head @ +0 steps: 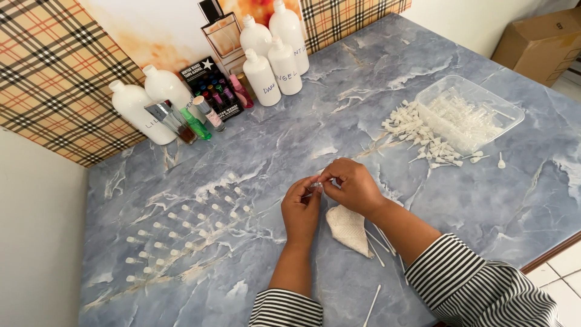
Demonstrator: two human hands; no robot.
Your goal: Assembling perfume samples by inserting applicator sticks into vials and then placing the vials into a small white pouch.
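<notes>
My left hand (301, 209) and my right hand (353, 184) meet above the blue marbled table (315, 127), and their fingertips pinch one small clear vial with a white cap (316, 183). Below the hands lies a folded white cloth (349, 229). Thin white straws (380, 241) lie loose beside it. To the left, several small capped vials (187, 227) stand in rows on the table.
A clear plastic tray (478, 106) of white spray pumps sits at the right, with a pile of pumps (420, 134) spilled beside it. White bottles (272, 54), small coloured bottles (203, 118) and a perfume bottle (221, 33) stand along the back wall. A cardboard box (541, 42) is at the far right.
</notes>
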